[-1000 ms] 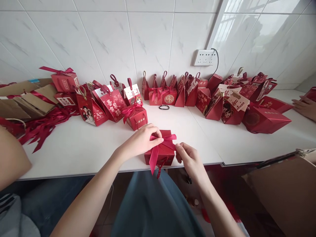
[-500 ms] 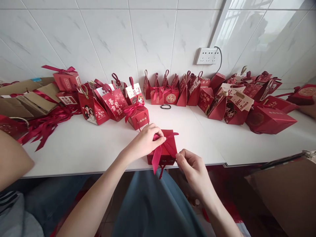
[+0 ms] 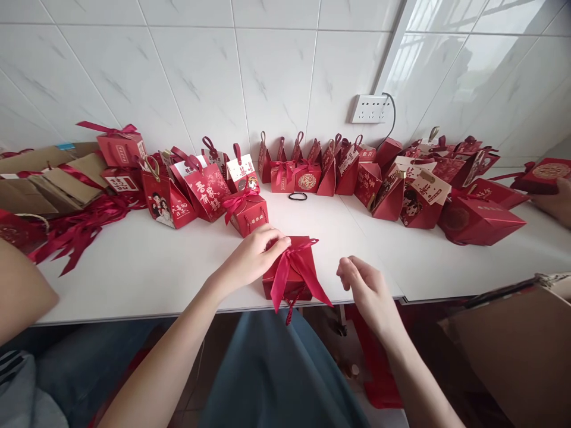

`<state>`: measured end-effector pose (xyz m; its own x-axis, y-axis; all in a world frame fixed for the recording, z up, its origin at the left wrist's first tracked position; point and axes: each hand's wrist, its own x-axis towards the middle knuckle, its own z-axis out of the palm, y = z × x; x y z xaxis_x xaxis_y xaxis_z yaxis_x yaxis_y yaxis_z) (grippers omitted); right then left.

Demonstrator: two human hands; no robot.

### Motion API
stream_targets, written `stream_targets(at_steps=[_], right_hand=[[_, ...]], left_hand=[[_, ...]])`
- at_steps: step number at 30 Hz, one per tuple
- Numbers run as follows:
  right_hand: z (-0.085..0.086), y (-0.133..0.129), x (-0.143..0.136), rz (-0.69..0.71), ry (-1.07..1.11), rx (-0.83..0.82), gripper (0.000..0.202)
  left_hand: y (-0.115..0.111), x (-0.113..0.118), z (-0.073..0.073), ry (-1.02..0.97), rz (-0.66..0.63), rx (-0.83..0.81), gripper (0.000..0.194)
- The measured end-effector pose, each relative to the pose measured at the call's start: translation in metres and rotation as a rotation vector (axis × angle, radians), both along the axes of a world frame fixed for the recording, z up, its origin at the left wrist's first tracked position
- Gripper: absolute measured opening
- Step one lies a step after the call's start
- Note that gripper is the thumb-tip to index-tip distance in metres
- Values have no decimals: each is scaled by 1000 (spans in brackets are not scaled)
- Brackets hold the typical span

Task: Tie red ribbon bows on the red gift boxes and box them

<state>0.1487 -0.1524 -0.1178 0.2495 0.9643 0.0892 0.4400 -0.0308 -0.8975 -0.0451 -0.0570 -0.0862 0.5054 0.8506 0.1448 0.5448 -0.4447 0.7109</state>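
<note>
A small red gift box (image 3: 302,260) stands at the table's front edge, a twisted red cord handle hanging over its near side. Tied on its top is a crimson ribbon bow (image 3: 292,257), with two tails draping down the front. My left hand (image 3: 256,252) is closed at the bow's left side, thumb and fingers pinching the ribbon there. To the right of the box, apart from it, my right hand (image 3: 366,285) hovers with curled fingers and nothing visible in them. The ribbon's right tail lies loose beside it.
Another bowed red box (image 3: 250,215) stands just behind. Several red gift boxes line the wall. Crimson ribbons (image 3: 84,229) and flat cardboard (image 3: 71,184) lie left. A black hair tie (image 3: 297,196) sits mid-table. Another person's hand (image 3: 557,202) holds a box at right; a carton (image 3: 513,345) stands nearer.
My right hand has let go of the ribbon tail and moved right, away from the box. The tail now hangs over the front. My left hand has shifted slightly left.
</note>
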Motion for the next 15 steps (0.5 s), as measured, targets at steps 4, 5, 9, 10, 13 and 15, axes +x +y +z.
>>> stream_targets(at_steps=[4,5,9,10,13,15], right_hand=[[16,-21,-26,110,-161,199,26],[17,-28,-35,227,-148,182,26],[4,-35,-61,550,-83,-141,36],[-1,-32,-63,539,-46,-182,39],[-15,-20,-68,480,168,-217,42],[-19,-15,-72,451,314,-218,43]], left_hand=[[4,-5,3,-4,-1,29,24],[4,-6,3,-7,11,33,23],[3,-10,1,-12,53,35,24],[3,-9,0,-12,43,46,24],[2,-3,1,28,-18,115,22],[3,3,2,77,-41,149,19]])
